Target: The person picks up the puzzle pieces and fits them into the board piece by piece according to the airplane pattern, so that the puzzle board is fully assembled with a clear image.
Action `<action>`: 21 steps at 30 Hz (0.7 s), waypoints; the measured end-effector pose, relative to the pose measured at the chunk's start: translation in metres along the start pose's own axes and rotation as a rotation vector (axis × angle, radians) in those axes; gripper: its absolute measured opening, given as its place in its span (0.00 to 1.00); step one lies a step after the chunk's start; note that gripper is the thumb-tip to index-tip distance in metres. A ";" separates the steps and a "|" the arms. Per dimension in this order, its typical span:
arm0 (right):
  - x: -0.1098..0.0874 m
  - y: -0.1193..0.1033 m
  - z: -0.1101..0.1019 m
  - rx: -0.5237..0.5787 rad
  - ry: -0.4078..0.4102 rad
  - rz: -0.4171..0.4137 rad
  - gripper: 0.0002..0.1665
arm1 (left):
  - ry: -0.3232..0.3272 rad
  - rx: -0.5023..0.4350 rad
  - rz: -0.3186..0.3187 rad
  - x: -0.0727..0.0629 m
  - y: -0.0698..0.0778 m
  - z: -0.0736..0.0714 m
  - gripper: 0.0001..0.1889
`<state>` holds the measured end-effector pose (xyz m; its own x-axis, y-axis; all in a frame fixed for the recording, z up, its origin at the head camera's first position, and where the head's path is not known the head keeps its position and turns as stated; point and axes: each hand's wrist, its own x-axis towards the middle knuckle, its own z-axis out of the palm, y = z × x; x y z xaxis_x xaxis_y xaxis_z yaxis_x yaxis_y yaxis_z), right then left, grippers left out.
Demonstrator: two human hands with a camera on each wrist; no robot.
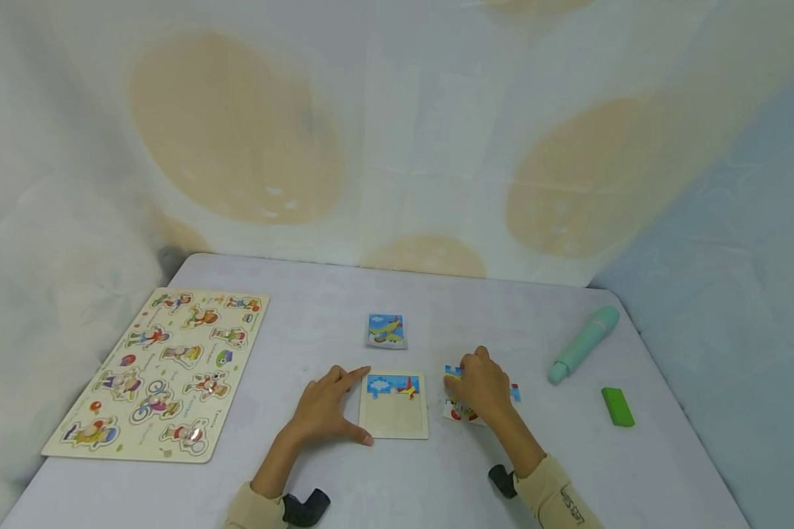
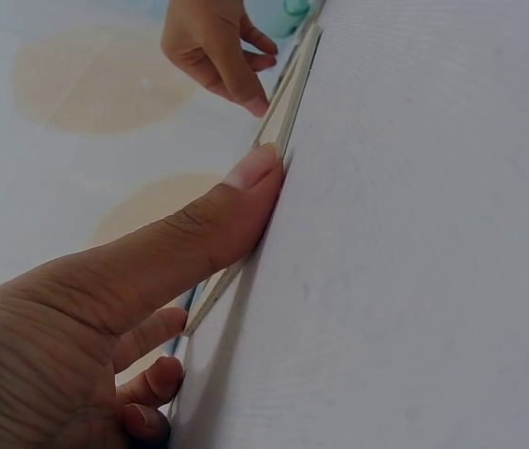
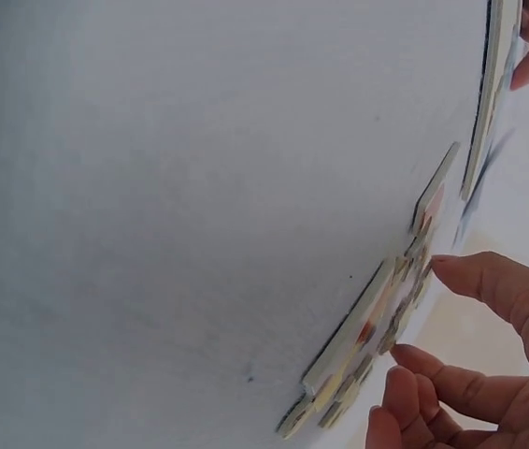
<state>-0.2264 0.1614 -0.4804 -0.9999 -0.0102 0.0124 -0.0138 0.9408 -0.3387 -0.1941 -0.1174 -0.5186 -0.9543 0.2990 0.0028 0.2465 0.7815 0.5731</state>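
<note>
A small square puzzle board [image 1: 393,419] lies on the table with a strip of blue-sky pieces and part of a red and yellow plane along its top. My left hand [image 1: 327,411] holds it at the left, index finger at the top corner and thumb on the near edge; the thumb shows large in the left wrist view. To the right, my right hand [image 1: 486,386] bends over several loose puzzle pieces [image 1: 452,408], partly hiding them. In the right wrist view, thumb and index finger pinch one puzzle piece [image 3: 403,313] among the others.
A picture card [image 1: 387,330] with a yellow plane lies beyond the board. A large peg puzzle [image 1: 179,367] covers the left side. At the right are a mint-green tube-like object [image 1: 582,345] and a green block [image 1: 617,406]. A draped cloth stands behind the table.
</note>
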 end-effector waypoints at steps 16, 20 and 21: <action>-0.019 -0.023 0.001 0.024 0.035 -0.012 0.24 | 0.003 0.001 -0.005 0.000 0.001 -0.001 0.60; -0.023 -0.029 0.003 0.021 0.041 -0.014 0.25 | 0.007 -0.002 -0.003 0.000 0.000 0.000 0.60; -0.023 -0.030 0.003 0.023 0.043 -0.019 0.25 | 0.010 -0.005 -0.003 0.000 0.000 0.000 0.60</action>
<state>-0.2026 0.1324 -0.4733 -0.9982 -0.0126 0.0590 -0.0330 0.9327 -0.3592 -0.1935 -0.1173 -0.5187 -0.9567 0.2910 0.0087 0.2424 0.7798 0.5772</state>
